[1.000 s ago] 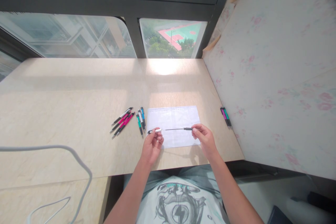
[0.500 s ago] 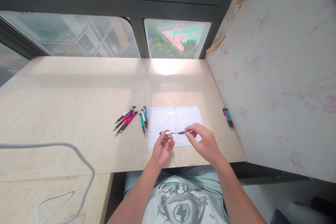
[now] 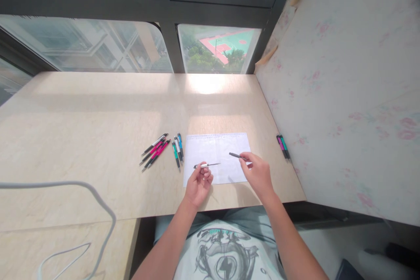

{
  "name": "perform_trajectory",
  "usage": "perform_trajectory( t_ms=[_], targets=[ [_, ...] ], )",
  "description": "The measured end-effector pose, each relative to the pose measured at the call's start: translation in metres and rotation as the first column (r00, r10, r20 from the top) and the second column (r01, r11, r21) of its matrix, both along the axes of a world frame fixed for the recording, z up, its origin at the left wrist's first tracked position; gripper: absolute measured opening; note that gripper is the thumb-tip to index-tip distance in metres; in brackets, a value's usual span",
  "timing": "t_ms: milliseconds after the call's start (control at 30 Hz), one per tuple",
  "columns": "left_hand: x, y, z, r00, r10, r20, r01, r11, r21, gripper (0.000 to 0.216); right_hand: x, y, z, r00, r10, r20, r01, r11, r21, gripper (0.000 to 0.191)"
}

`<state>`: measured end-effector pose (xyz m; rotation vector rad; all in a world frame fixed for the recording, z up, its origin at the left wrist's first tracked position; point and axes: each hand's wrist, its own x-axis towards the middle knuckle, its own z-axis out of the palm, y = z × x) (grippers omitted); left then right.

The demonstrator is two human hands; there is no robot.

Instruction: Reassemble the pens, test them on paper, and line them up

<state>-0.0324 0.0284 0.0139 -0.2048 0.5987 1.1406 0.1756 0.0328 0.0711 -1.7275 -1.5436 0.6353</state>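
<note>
Lower centre, I see left hand (image 3: 199, 183) pinching white barrel (image 3: 205, 165), refill (image 3: 215, 164) bared; right hand (image 3: 258, 173) pinching black grip (image 3: 234, 155), apart. Likely mid-assembly; next move calls for alignment.

L fingers (image 3: 206, 175) hide pt of white barrel (image 3: 204, 165); cable (image 3: 65, 183) cut off btm.

Can't make out any actual words here tbh. The shirt (image 3: 244, 260) has a lightning bolt sign (image 3: 226, 267) inside a ring, plus teal lettering (image 3: 216, 231) and faint marks on the paper (image 3: 221, 151), both too small to read.
</note>
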Motion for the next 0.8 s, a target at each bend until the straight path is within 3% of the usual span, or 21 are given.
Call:
perform_trajectory(
  t_ms=[133,233,333,533,800],
  targets=[
    [-0.002,0.000,-0.002,1.000,-0.004,-0.027,0.005,1.000,0.012,0.011,0.000,0.013,-0.040,0.969,-0.070,0.237,0.086,0.995,-0.055,0.019],
    [-0.002,-0.002,-0.003,0.999,-0.023,-0.047,0.024,1.000,0.020,0.011,-0.006,0.028,-0.055,0.940,-0.155,0.304,0.168,0.986,-0.015,0.023],
    [-0.001,-0.002,-0.004,0.997,-0.044,-0.067,0.045,0.999,0.025,0.010,-0.012,0.039,-0.061,0.903,-0.182,0.388,0.192,0.981,0.014,0.023],
    [0.000,-0.003,-0.004,0.993,-0.067,-0.098,0.072,0.996,0.049,0.011,-0.021,0.040,-0.068,0.814,-0.124,0.568,0.188,0.981,-0.055,0.016],
    [0.002,-0.003,-0.005,0.988,-0.069,-0.135,0.079,0.995,0.066,0.015,-0.022,0.033,-0.066,0.809,-0.120,0.576,0.180,0.983,-0.047,0.017]
  ],
)
